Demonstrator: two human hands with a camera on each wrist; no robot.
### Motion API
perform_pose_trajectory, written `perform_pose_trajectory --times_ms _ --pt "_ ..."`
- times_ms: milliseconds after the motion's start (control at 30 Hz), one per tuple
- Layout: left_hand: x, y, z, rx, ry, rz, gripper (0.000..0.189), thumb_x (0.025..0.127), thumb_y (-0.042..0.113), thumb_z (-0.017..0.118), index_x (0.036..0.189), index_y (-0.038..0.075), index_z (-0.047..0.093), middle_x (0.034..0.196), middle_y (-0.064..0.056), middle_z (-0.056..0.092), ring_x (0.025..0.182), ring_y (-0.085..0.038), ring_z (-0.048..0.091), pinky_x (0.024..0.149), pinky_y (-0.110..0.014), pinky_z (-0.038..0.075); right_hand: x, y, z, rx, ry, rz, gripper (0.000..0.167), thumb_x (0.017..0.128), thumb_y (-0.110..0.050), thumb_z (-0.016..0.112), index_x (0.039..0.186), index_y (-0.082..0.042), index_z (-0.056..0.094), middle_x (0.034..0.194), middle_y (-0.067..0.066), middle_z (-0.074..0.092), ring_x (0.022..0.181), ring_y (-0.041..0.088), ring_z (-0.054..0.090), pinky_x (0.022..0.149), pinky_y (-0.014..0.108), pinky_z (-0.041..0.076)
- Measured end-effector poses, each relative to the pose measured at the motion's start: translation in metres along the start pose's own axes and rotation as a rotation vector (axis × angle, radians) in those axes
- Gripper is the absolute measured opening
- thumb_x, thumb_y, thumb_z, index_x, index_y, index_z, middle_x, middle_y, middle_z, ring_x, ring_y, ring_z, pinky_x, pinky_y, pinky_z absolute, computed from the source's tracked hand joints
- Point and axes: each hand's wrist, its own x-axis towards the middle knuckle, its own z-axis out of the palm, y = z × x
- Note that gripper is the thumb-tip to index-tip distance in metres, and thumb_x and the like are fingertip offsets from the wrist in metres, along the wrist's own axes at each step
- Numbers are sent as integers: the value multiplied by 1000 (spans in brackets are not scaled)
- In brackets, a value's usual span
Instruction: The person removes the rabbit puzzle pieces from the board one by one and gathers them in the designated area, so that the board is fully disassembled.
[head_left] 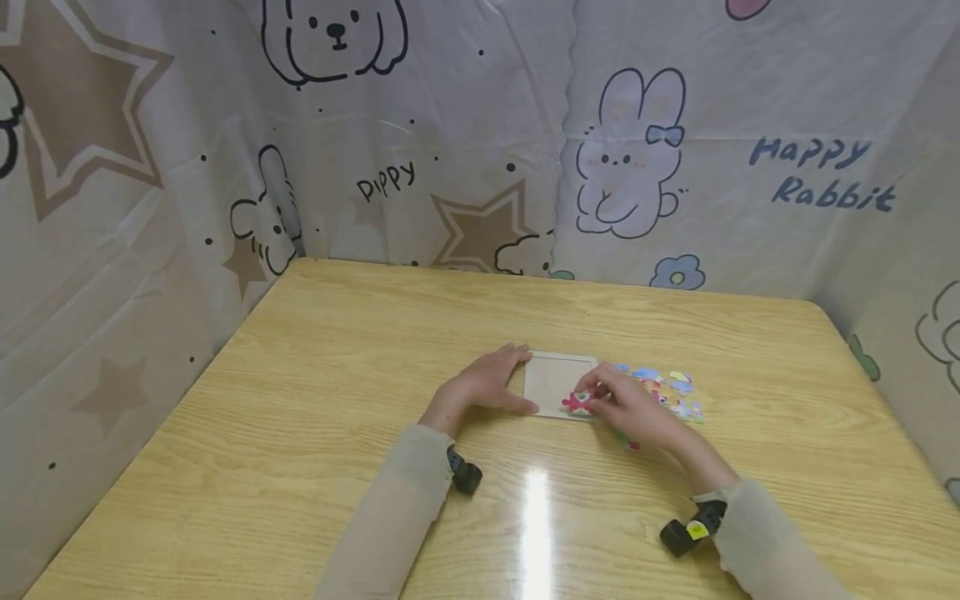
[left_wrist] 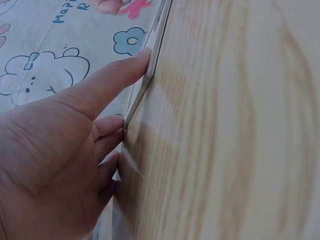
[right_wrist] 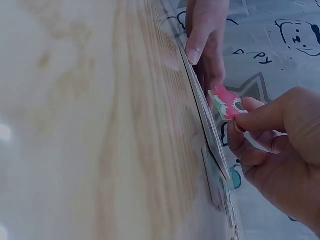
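A small pale puzzle tray (head_left: 553,385) with a raised rim lies on the table. My left hand (head_left: 491,379) rests at its left side, the thumb on the near corner and the fingertips at the far corner. In the left wrist view the left thumb (left_wrist: 117,80) lies fairly straight against the tray's edge. My right hand (head_left: 626,404) pinches a pink, white and green puzzle piece (head_left: 577,403) between thumb and fingers over the tray's near right part. The right wrist view shows this piece (right_wrist: 226,102) tilted, just above the tray.
Several loose puzzle pieces (head_left: 681,385) lie right of the tray, partly hidden by the right hand. Another piece (head_left: 630,443) shows below that hand. The wooden table (head_left: 337,358) meets a printed cloth (head_left: 480,125) at the back and sides.
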Motion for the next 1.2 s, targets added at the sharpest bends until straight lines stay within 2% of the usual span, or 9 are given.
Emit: perform_pose_trajectory --times_ms 200,433,533,700,1033,1200 --pt "0 0 1 -6 1 7 94 81 50 75 155 19 27 166 -2 16 155 -23 11 128 -45 15 -15 6 -7 -11 27 -4 17 94 1 58 110 -5 60 101 8 61 82 4 54 68 18 50" --pt "0 0 0 -8 4 6 94 81 51 75 155 20 27 166 -2 16 155 -23 11 128 -45 14 -32 9 -15 -9 67 4 17 93 4 59 108 -4 60 97 9 59 78 4 51 62 18 48" --pt "0 0 0 -8 3 2 94 81 51 75 156 20 27 166 -2 15 155 -23 11 128 -45 14 -40 11 -18 -35 88 8 16 93 2 60 107 -6 61 98 6 59 80 2 51 65 17 47" --pt "-1 1 0 -5 -3 0 94 81 50 74 156 20 26 166 -2 15 155 -23 10 128 -45 14 -53 15 -24 -73 135 -31 16 90 3 63 103 -6 62 97 5 60 81 -1 50 65 16 46" --pt "0 -1 1 4 -1 1 94 81 50 75 156 19 26 166 -1 16 155 -22 9 128 -44 14 -77 18 -36 -85 161 36 17 91 3 62 105 -7 63 100 5 61 82 -3 50 66 15 47" --pt "1 0 1 8 -2 2 94 81 50 74 156 19 26 166 -1 16 155 -22 9 128 -44 14 -84 22 -38 -100 165 31 19 90 5 61 105 -8 61 98 4 60 81 -3 51 65 16 48"
